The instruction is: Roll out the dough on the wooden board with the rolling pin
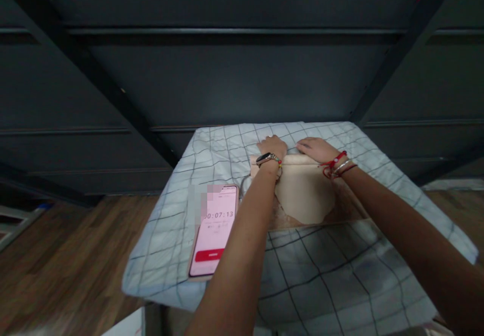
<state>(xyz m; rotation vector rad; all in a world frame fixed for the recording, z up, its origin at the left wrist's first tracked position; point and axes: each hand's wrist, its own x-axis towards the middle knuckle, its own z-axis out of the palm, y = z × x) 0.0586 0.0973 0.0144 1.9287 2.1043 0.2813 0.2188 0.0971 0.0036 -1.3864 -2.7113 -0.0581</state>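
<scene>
A cream-coloured flat sheet with a rounded, irregular near edge (306, 200), seemingly dough, lies on a brown board (350, 207). Along its far side runs a pale roll (300, 159); I cannot tell whether this is a rolling pin or the sheet's own rolled edge. My left hand (274, 147), with a watch at the wrist, lies over the roll's left part, fingers foreshortened and apparently spread. Stretched out flat, the fingers of my right hand (317, 148) point left at the roll's right part. Both palms are hidden from above.
A phone (215, 235) showing a running timer lies left of my left forearm. A curved metal rim (245, 187) shows beside the board, partly covered by that arm. The checked cloth (170, 235) covers the small table. A dark panelled wall (227, 78) stands right behind it.
</scene>
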